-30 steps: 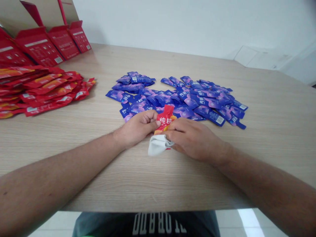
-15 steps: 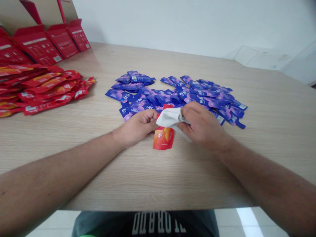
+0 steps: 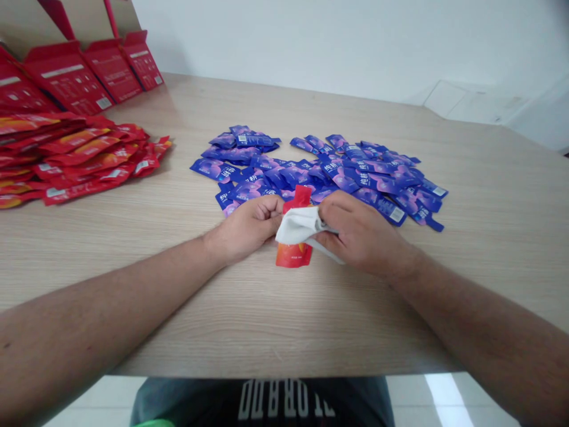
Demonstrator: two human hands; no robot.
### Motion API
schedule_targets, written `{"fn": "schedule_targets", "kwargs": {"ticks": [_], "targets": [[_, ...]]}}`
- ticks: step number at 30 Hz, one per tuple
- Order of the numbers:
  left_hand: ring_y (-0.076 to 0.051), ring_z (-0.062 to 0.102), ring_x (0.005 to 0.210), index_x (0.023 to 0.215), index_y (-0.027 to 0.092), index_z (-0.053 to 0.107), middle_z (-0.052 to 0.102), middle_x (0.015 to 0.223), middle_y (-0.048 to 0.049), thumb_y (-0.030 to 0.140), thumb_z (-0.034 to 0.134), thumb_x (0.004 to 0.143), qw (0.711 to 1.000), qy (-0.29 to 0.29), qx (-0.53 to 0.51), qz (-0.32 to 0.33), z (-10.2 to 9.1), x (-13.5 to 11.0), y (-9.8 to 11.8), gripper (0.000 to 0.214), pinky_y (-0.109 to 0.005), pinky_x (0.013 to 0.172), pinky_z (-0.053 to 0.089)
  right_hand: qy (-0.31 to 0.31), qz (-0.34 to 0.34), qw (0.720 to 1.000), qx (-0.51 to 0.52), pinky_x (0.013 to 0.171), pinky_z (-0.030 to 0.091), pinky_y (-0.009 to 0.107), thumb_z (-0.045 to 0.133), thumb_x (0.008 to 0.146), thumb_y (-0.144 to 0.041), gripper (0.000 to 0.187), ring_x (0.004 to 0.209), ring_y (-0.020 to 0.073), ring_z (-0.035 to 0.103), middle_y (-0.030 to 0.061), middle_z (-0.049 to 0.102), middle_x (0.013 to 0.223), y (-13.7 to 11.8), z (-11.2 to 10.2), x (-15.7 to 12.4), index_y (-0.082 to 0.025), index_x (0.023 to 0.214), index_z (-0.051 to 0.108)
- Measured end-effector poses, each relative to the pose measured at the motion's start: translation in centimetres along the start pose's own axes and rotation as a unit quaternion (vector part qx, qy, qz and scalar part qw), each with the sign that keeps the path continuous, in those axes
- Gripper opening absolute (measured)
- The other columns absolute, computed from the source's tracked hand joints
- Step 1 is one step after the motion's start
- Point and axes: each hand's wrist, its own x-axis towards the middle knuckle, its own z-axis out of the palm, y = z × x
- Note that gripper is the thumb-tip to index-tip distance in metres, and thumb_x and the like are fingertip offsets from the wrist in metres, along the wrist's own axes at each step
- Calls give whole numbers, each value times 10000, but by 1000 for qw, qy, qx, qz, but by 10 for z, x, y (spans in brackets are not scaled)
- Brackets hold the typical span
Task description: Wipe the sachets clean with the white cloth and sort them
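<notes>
My left hand (image 3: 251,228) is closed on the left edge of a red and orange pouch (image 3: 294,255), which stands upright above the table. In my right hand (image 3: 360,234) is a bunched white cloth (image 3: 297,224), pinched between thumb and fingers. The cloth lies across the front of the pouch and hides its middle; the narrow red top and the lower part still show. Just behind both hands spreads a heap of purple-blue pouches (image 3: 306,175) with pink fruit prints.
Red and orange pouches (image 3: 89,154) are stacked at the left of the wooden table (image 3: 249,320). Open red cardboard boxes (image 3: 71,77) stand behind them. A white wall (image 3: 311,47) borders the table's far edge, and the near edge runs along my lap.
My right hand has brought the white cloth slightly down and left over the pouch, so more of its red top shows and less of its front. My left hand has stayed nearly in place.
</notes>
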Motion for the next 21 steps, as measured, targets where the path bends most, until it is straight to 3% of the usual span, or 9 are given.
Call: {"fn": "schedule_targets", "kwargs": {"ticks": [6,12,16,21], "targets": [[-92,555,635,833,173,549,594,734,26,350,737,874,1000,9,-17,-16,-1,0,-2,261,-211,601,479,52,41,998,-24,803,481,363,636,983,-372,188,926,240,588,80,623,980,1,1,0,-201,951,566],[-64,459,523,807,172,553,533,638,43,387,734,887,1000,5,-21,-10,0,0,-1,292,-176,491,355,-20,-29,999,-15,834,492,369,615,981,-286,85,945,244,582,89,637,1005,-12,2,-1,-202,981,602],[-79,519,549,834,185,547,585,685,34,414,718,906,1000,19,-14,-21,1,-1,-2,295,-189,512,403,24,18,999,-30,832,503,388,633,982,-333,161,949,258,587,117,638,1026,-13,1,-1,-174,1004,630],[-85,491,527,823,196,525,564,661,37,405,710,906,1000,19,-10,0,-1,-1,-6,291,-204,487,369,-45,-75,995,-46,828,508,372,548,1008,-217,148,943,239,595,96,669,1016,-28,1,-2,-187,1066,680]]}}
